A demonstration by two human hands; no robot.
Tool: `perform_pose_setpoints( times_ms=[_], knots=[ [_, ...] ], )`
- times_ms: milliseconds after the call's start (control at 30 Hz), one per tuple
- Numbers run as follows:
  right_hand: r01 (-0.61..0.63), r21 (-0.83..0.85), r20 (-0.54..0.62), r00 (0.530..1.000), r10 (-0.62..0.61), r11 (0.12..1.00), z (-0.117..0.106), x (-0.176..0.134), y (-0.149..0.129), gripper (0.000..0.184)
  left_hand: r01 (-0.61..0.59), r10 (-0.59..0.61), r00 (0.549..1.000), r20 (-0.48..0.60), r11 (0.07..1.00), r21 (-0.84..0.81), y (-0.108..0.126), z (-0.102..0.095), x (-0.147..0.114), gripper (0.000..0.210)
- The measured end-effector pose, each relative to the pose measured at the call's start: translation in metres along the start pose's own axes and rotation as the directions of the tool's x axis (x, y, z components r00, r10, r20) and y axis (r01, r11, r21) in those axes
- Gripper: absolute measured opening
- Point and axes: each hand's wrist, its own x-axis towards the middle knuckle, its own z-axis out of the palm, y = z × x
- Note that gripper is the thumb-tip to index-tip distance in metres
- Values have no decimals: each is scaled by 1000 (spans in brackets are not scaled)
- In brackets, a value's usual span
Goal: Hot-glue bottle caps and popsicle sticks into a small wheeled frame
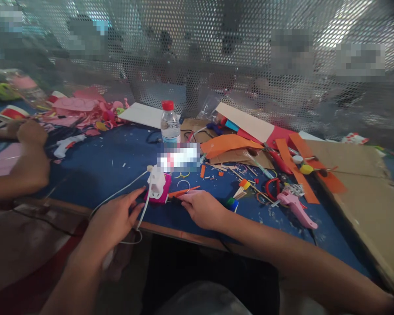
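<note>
Beside magenta block [167,187]; right hand [205,208] pinches dark piece [176,198], long axis leftward; left hand [114,218] unclenched

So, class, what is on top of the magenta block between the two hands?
A white adapter sits on the magenta block, with a white cable passing in front. The surface directly beneath the adapter is covered and cannot be seen.

Dim light, soft blurry edges
</note>
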Motion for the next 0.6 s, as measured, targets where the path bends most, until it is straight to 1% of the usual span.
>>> perform_pose_setpoints(
  times_ms=[67, 133, 200, 300, 433, 500, 600],
  knots=[
    [29, -44, 5, 1000, -29, 999, 1, -1, -3, 26, 11, -9, 997, 73, 1000, -29, 3, -5, 5, 51],
    [48, -86, 9, 999, -47, 995, 3, -1, -5, 24, 16, -13, 996, 89, 999, -39, 5, -6, 8, 52],
    [47, -125, 5, 999, -47, 991, 5, 1, -5, 22, 8, -5, 998, 69, 999, -38, 3, -5, 8, 53],
    [25, -163, -5, 1000, -26, 986, 5, 3, -4, 24, -13, 14, 1000, 6, 1000, -12, -1, 1, 7, 50],
    [18, -176, 10, 1000, -16, 984, 4, 5, -4, 24, -19, 26, 997, -76, 995, 102, -6, 6, 5, 46],
    [19, -175, 15, 1000, -17, 984, 3, 5, -4, 25, -40, 56, 992, -111, 990, 139, -7, 7, 5, 45],
    [20, -167, 15, 1000, -17, 986, 3, 5, -4, 26, -63, 86, 989, -121, 982, 179, -10, 5, 5, 41]
  ],
)
